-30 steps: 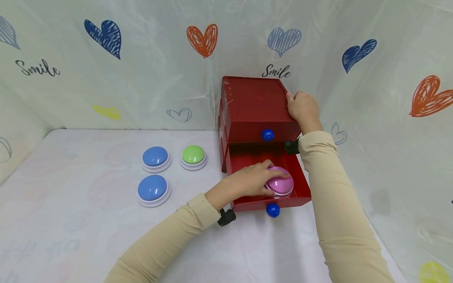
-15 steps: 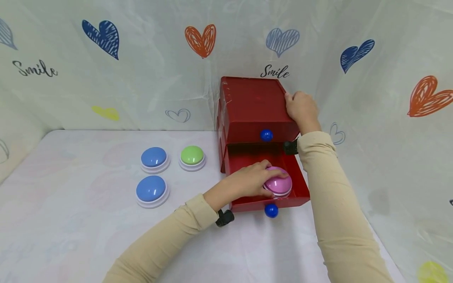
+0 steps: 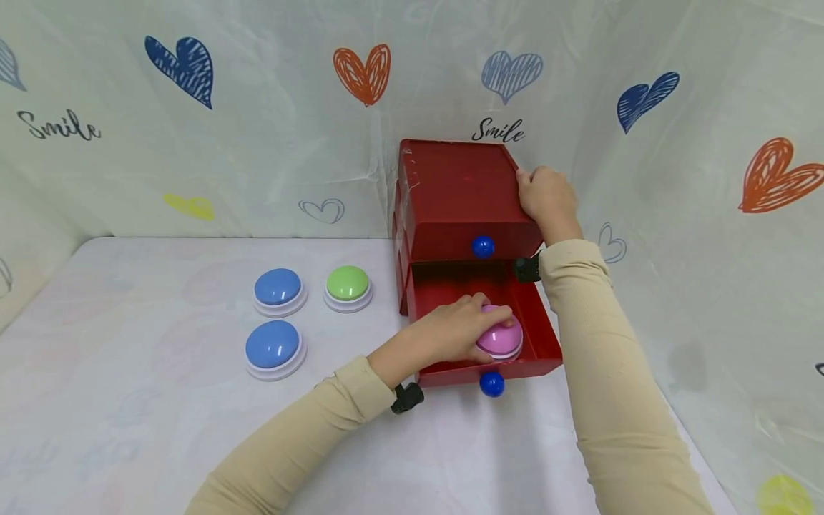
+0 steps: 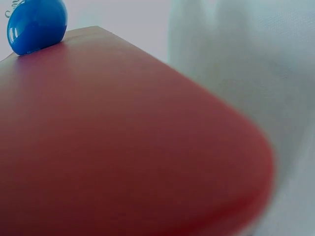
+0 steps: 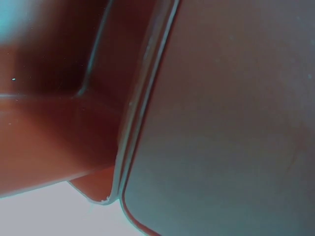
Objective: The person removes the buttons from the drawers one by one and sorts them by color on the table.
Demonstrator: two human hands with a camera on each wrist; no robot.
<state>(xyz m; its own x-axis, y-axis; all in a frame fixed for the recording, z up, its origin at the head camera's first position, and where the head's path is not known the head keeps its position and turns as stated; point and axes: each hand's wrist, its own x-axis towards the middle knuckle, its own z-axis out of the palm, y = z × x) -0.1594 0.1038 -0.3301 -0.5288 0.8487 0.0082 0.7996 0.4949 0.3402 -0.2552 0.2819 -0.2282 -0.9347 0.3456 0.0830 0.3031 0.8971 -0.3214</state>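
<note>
The lower drawer (image 3: 450, 375) of a red cabinet (image 3: 463, 182) is pulled out. Inside it, the left hand (image 3: 453, 330) grips a pink domed button with a white base (image 3: 502, 339), fingers and thumb curled round its left side. The right hand (image 3: 550, 202) holds the upper right edge of the cabinet, its thumb on top. A blue knob (image 3: 492, 384) sits on the drawer front, and another knob (image 3: 483, 247) on the closed drawer above. The left wrist view shows the drawer front (image 4: 123, 128) close up; neither wrist view shows a hand.
Left of the cabinet, a green button (image 3: 347, 284) and two blue buttons, one behind (image 3: 277, 287) and one in front (image 3: 272, 345), rest on the white table (image 3: 161, 372). A pale cloth (image 3: 277, 143) printed with hearts hangs behind and at the right.
The left hand and the pink button have shifted slightly left within the drawer. The right hand keeps its hold on the cabinet, and the whole head view has drifted a little.
</note>
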